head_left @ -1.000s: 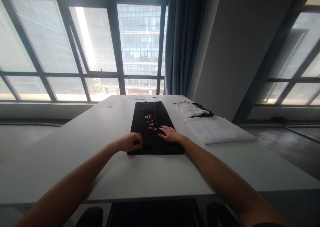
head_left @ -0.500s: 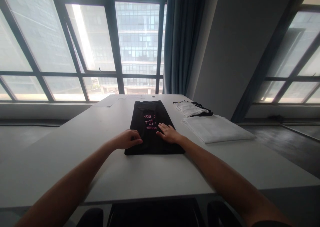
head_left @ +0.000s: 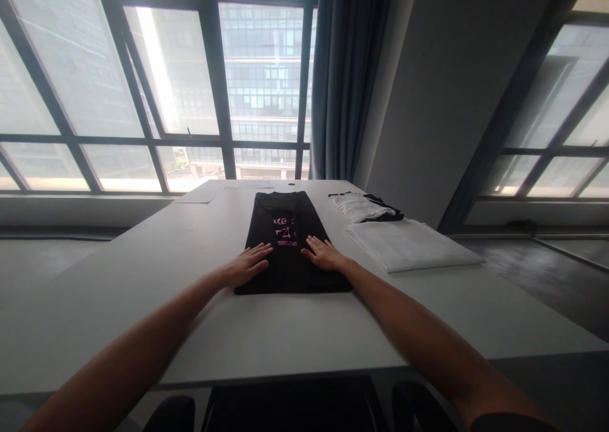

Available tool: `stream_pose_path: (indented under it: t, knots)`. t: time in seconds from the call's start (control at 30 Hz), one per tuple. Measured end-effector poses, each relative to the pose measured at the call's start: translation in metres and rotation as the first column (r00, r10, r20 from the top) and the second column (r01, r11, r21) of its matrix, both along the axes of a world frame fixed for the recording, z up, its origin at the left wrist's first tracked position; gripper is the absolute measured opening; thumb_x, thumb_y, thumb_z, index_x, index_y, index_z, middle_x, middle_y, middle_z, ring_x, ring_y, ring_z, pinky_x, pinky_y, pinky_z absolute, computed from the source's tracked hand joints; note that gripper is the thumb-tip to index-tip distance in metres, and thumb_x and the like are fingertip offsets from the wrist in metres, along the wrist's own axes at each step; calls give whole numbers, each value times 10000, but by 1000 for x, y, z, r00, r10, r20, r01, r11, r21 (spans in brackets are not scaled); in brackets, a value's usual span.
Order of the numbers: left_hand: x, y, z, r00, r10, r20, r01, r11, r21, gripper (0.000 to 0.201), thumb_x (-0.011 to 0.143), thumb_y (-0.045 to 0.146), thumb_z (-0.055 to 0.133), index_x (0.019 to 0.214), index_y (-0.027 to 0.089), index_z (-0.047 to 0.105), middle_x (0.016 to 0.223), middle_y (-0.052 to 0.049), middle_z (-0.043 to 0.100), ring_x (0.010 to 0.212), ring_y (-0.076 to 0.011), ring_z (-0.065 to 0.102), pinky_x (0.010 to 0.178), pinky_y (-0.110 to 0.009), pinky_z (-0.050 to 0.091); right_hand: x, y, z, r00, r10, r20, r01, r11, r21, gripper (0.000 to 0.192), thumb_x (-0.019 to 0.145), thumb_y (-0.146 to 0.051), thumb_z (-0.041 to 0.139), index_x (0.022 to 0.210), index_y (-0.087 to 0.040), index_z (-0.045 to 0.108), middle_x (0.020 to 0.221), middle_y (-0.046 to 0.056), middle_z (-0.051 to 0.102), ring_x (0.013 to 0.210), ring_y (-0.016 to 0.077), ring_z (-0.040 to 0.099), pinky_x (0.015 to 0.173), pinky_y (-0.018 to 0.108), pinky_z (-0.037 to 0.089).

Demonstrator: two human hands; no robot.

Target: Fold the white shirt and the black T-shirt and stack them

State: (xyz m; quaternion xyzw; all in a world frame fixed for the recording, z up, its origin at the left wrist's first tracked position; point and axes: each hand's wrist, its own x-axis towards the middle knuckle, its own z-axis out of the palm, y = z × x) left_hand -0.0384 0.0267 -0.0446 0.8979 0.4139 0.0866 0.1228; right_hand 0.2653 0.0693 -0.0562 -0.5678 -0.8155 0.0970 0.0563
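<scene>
A black T-shirt, folded into a long panel with pink lettering on it, lies flat on the white table in front of me. My left hand rests palm down on its left side, fingers stretched out and pointing to the right. On its right side lies my right hand, also flat, with the fingers spread toward the lettering. Neither hand grips the fabric.
To the right on the table lie a folded white cloth and, behind it, a bundle of white and black clothing. Paper sheets lie at the far left. A black chair stands at the near edge.
My left hand has uncurled from bent fingers to lying flat on the T-shirt. My right hand has shifted slightly right, away from the lettering.
</scene>
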Motion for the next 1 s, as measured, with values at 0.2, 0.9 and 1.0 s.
stream_pose_path:
  t: [0.2,0.9,1.0]
  knots:
    - [-5,3,-1,984,69,-167,-78,996,-51,768,929,708,265,1561,275,215,1626,-32,92,1500,-263,56,1198,-471,74,13,8,1,996,-76,44,77,996,-41,766,969,-631,179,1574,-163,157,1620,46,68,1495,201,23,1206,447,51]
    - [90,123,20,992,52,-112,-39,993,110,648,979,572,257,1467,178,418,1549,-123,363,1445,-261,291,1162,-412,217,15,0,18,1000,-18,10,16,988,155,642,977,-575,367,1476,-174,423,1541,98,350,1432,250,293,1182,442,196]
    - [99,134,2,986,61,-158,-51,997,65,678,975,561,283,1517,156,319,1591,-146,234,1479,-288,182,1168,-488,167,19,5,15,1000,-21,-13,23,995,95,689,965,-629,348,1492,-188,401,1553,89,327,1439,251,277,1185,438,194]
